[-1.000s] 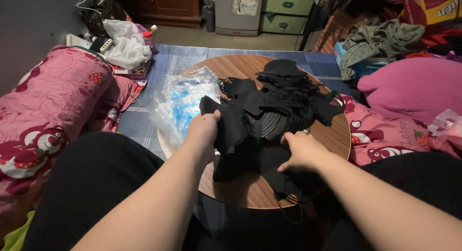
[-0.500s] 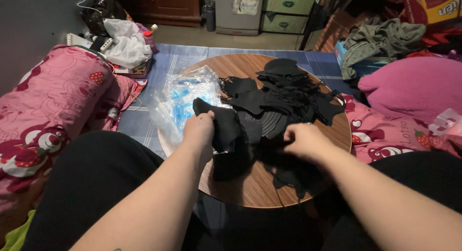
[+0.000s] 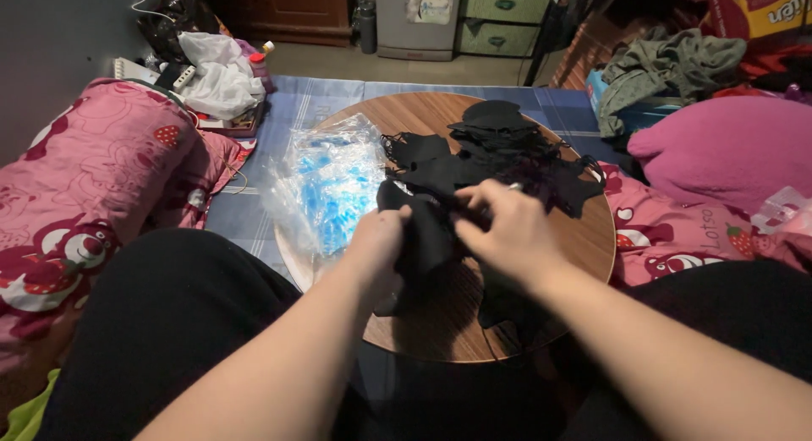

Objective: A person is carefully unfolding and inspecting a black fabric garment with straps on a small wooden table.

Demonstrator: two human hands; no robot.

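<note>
Right hand moved onto black cloth beside left hand.

Left hand and right hand cover the middle of the black fabric piece, so the grip of each hand on it and the piece's full outline cannot be made out. The black pile is too dark to count or separate its items, and the contents of the clear plastic bag show only as blurred blue patches. The near rim of the round tabletop is hidden by both forearms, which run off the bottom edge.
</note>
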